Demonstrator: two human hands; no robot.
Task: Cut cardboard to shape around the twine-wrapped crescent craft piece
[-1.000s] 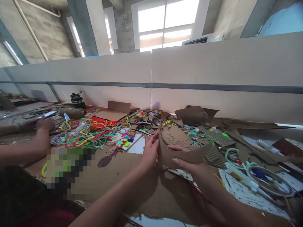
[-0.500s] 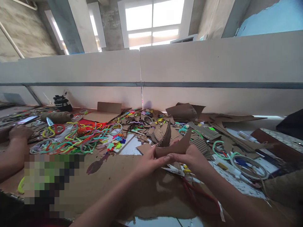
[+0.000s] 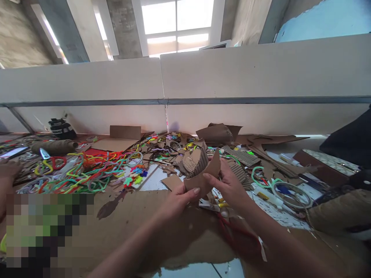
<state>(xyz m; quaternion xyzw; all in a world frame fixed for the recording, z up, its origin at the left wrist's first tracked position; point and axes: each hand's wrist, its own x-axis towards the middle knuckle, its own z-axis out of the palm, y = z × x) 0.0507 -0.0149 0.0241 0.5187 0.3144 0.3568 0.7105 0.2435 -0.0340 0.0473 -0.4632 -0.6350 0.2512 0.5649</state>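
Between my two hands is a curved piece of brown cardboard [image 3: 206, 177], bent upward on its right side. My left hand [image 3: 181, 199] grips its lower left edge, thumb on the near face. My right hand [image 3: 227, 181] pinches its right side, thumb in front and fingers hidden behind. Right behind it stands a coiled piece of corrugated cardboard [image 3: 191, 161]. Under my right wrist lie scissors with red handles [image 3: 232, 227], their blades partly open on a large cardboard sheet [image 3: 133, 231].
Left of centre are tangled colourful pipe cleaners [image 3: 87, 170] and small felt-like flowers [image 3: 136, 175]. A glue bottle [image 3: 268, 196], a tape-like ring [image 3: 292, 193] and a twine roll [image 3: 342, 210] lie to the right. Another person's hand [image 3: 8, 172] is at far left.
The cardboard piece has turned more upright and its right side is bent up. My right hand has shifted up along it. The whole view has swung slightly to the right.
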